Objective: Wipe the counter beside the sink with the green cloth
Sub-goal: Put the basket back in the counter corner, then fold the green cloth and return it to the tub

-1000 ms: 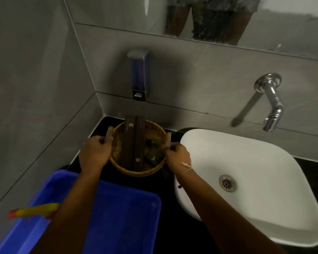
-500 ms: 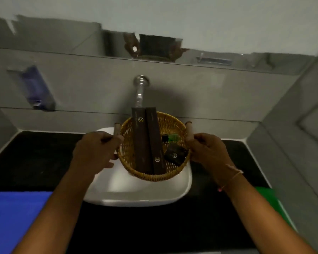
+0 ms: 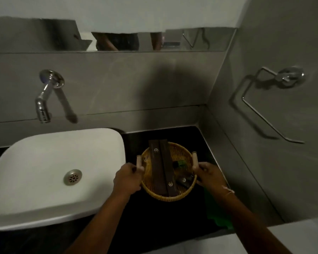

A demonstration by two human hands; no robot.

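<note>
A round wicker basket (image 3: 182, 196) with two wooden handles is over the black counter (image 3: 136, 140) to the right of the white sink (image 3: 44, 162). My left hand (image 3: 127, 177) grips its left handle and my right hand (image 3: 208, 174) grips its right handle. Two long brown boxes and small dark items lie inside the basket. The green cloth (image 3: 218, 215) lies on the counter near its front right corner, partly hidden under my right forearm. I cannot tell whether the basket touches the counter.
A chrome tap (image 3: 43, 99) sticks out of the tiled back wall above the sink. A metal towel ring (image 3: 270, 99) hangs on the right wall. The counter ends at the right wall and at its front edge.
Both hands have carried the basket from the left of the sink, across the basin, to the counter on the sink's right. The blue tub has gone out of view.
</note>
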